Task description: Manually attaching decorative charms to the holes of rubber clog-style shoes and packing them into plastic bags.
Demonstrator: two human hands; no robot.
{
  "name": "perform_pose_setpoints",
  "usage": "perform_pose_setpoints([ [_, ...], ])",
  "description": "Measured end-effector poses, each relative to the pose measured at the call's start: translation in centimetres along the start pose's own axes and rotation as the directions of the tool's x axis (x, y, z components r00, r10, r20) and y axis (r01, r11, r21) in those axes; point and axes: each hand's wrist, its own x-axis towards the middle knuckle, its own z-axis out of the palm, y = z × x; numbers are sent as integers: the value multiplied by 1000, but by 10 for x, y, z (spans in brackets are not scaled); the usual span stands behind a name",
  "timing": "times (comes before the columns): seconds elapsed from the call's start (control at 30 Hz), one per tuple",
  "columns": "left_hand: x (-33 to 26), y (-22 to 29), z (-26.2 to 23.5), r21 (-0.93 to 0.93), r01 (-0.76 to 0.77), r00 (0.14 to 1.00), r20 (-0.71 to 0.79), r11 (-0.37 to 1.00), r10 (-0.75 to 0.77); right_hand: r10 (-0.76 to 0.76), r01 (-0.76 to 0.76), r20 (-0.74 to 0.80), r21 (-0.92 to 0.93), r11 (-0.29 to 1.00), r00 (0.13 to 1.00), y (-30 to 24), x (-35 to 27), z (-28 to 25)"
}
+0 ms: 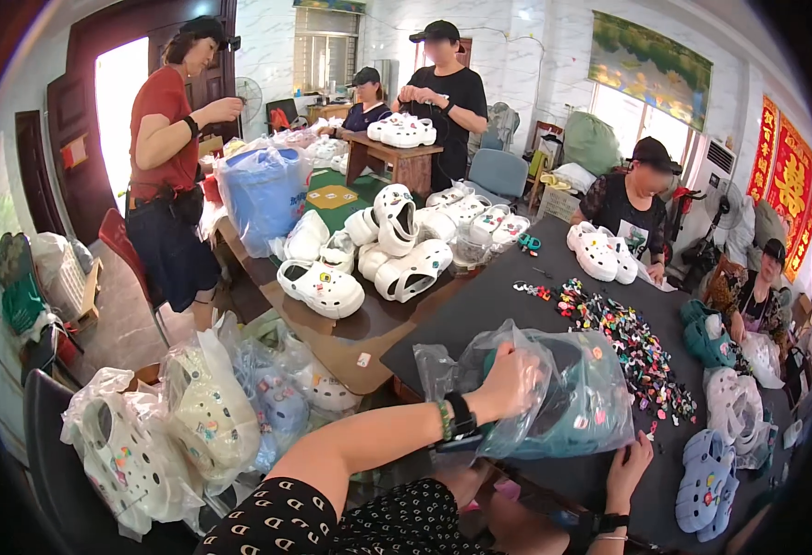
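A clear plastic bag (609, 407) with teal foam clogs (568, 370) in it lies at the near edge of the dark table. My left hand (514, 381) is closed at the bag's left end, its curled fingers partly behind the film and gripping it beside a clog. My right hand (630, 467) rests at the bag's lower right corner with its fingers apart, close to or touching the film. Just beyond the bag spreads a heap of small colourful shoe charms (623, 338).
White clogs (321, 289) pile up on the brown table at left. Bagged clogs (207, 412) crowd beside my left arm. Blue clogs (705, 486) and teal clogs (707, 333) lie at right. A blue bucket (263, 190) stands farther back. Several people work around the tables.
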Motion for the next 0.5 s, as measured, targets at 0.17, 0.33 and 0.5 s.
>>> perform_pose_setpoints([
  [0.17,-25,22,-48,-26,-97,994,-53,995,95,425,-489,416,869,73,804,-19,21,-22],
  [0.33,-34,41,-81,-33,-237,972,-17,971,236,237,-529,486,831,171,841,-68,36,-56],
  [0.5,-42,42,-96,-41,-258,966,1,965,258,158,-374,339,863,340,927,-68,26,-61],
])
